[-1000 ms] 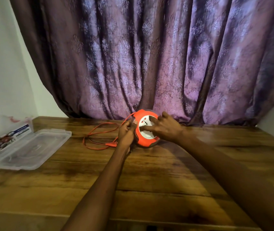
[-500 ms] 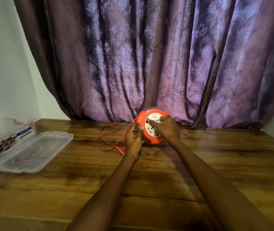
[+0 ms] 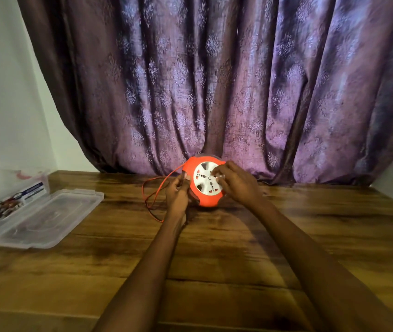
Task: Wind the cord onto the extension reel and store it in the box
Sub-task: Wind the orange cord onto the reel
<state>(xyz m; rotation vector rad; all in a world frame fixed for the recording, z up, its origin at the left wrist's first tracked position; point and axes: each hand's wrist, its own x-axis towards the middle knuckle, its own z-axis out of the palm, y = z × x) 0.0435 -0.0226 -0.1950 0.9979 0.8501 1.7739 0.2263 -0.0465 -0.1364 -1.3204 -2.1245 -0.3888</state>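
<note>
An orange extension reel [image 3: 205,200] with a white socket face stands tilted on the wooden table [image 3: 214,259], close to the curtain. My right hand [image 3: 237,185] rests on the white face, fingers pressed into it. My left hand [image 3: 177,194] is at the reel's left rim, pinching the thin orange cord [image 3: 153,190]. A short loop of cord lies on the table left of the reel. The clear plastic box [image 3: 11,197] stands open at the far left.
The box's clear lid [image 3: 54,214] lies flat beside it on the table. A purple patterned curtain [image 3: 214,92] hangs right behind the reel. A white wall runs along the left.
The loose cord loop on the table has shrunk and drawn closer to the reel. My right hand has shifted around the white face. The camera has moved nearer.
</note>
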